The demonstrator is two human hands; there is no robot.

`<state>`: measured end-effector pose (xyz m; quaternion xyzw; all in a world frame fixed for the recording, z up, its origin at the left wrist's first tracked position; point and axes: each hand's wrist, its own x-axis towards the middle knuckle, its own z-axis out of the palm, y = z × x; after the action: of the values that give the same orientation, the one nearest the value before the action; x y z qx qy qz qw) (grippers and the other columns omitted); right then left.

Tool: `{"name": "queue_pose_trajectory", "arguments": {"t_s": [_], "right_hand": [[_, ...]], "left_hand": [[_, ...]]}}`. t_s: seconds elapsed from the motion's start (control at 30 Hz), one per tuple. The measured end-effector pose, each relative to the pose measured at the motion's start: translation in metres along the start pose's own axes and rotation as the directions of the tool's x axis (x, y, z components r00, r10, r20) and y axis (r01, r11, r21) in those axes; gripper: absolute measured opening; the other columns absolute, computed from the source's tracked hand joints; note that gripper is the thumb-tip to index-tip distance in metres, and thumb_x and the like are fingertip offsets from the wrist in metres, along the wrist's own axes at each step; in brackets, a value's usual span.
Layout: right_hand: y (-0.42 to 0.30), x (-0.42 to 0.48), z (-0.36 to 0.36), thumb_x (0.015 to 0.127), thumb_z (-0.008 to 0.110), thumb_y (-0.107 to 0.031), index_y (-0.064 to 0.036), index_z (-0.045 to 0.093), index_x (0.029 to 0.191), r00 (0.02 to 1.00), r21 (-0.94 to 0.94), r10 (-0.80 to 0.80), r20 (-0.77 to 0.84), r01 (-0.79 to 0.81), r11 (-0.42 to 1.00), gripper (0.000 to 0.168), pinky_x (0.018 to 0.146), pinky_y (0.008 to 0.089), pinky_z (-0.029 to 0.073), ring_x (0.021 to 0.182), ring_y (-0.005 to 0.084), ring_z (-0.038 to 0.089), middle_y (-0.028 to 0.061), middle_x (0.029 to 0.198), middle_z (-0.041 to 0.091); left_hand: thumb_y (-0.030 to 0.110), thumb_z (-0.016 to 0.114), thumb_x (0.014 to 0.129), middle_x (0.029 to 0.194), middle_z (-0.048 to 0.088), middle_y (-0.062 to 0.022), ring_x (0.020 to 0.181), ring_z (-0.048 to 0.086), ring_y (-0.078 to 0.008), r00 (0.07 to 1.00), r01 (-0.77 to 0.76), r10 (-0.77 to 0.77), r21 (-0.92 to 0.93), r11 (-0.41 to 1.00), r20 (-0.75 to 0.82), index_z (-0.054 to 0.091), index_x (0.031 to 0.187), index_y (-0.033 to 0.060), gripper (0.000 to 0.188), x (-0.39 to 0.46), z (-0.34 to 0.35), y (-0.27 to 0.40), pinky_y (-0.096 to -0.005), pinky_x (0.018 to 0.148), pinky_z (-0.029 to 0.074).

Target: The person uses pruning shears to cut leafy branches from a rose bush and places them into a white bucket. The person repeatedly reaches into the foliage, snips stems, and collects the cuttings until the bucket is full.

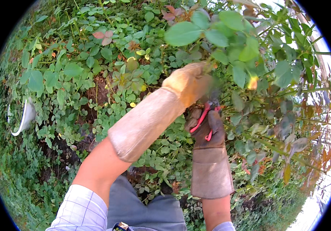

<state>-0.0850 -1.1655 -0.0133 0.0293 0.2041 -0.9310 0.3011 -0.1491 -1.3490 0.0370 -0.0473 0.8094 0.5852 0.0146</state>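
Both hands wear long-cuffed leather gauntlet gloves. My left hand (190,82), in a tan glove, reaches up among the rose stems near the middle; its fingers are curled and partly blurred, and what they touch is hidden by leaves. Just below and to the right of it, my right hand (207,125), in a darker, soiled glove, grips pruning shears with red handles (201,118). The shears point upward, their dark head near the left glove's fingers; the blades are too blurred to tell their position. A blurred leafy rose shoot (229,37) hangs close above both hands.
Dense rose foliage (73,69) surrounds me on the left and ahead. Long rose canes (278,150) cross on the right, with a yellow-pink bloom (252,82) above them. A white curved object, perhaps a container (28,115), lies in the leaves at far left. Bare soil (97,92) shows through gaps.
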Motion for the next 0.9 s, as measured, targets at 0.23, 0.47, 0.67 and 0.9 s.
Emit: {"name": "queue_pose_trajectory", "arguments": {"t_s": [0.23,0.47,0.67,0.9], "right_hand": [[-0.003,-0.018,-0.029,0.099,0.069,-0.021,-0.010,0.050,0.152,0.993,-0.097,0.115,0.030,-0.111,0.989,0.057,0.076,0.0405,0.059,0.098,0.0203,0.072,0.0113,0.123,0.072],[-0.004,-0.049,-0.010,0.098,0.069,-0.024,-0.015,0.059,0.146,0.982,-0.068,0.084,-0.167,-0.097,0.993,0.050,0.077,0.0499,0.055,0.085,0.0297,0.067,0.0143,0.100,0.074],[0.016,-0.037,0.032,0.096,0.073,-0.031,-0.017,0.061,0.133,0.976,-0.164,-0.044,-0.215,0.008,0.986,0.042,0.084,0.0467,0.045,0.092,0.0257,0.054,0.0079,0.101,0.060],[-0.010,0.005,0.013,0.094,0.075,-0.035,-0.012,0.064,0.106,0.989,-0.047,-0.129,0.066,0.132,0.990,0.027,0.090,0.0516,0.047,0.099,0.0317,0.057,0.0105,0.103,0.060]], "left_hand": [[0.017,0.062,0.099,0.127,0.073,-0.0071,0.114,0.072,-0.0267,0.834,-0.551,0.368,0.669,0.499,0.411,0.067,0.135,0.0147,0.036,0.058,0.045,0.011,-0.0352,0.096,0.058],[0.031,0.065,0.103,0.095,0.073,-0.0049,0.084,0.067,-0.0133,0.999,0.040,-0.018,-0.744,0.667,0.037,0.066,0.126,0.0095,0.031,0.025,0.006,-0.030,-0.0312,0.080,0.053],[0.033,0.072,0.097,0.071,0.062,-0.0020,0.070,0.058,-0.0124,0.969,0.211,-0.246,-0.487,0.847,-0.007,0.069,0.089,0.0074,0.027,-0.086,-0.077,0.002,-0.0301,0.062,0.044],[0.034,0.085,0.089,0.101,0.069,-0.0050,0.078,0.067,-0.0184,0.952,0.192,-0.305,-0.757,0.625,-0.010,0.072,0.120,0.0034,0.046,-0.194,-0.077,-0.066,-0.0334,0.061,0.054]]}}
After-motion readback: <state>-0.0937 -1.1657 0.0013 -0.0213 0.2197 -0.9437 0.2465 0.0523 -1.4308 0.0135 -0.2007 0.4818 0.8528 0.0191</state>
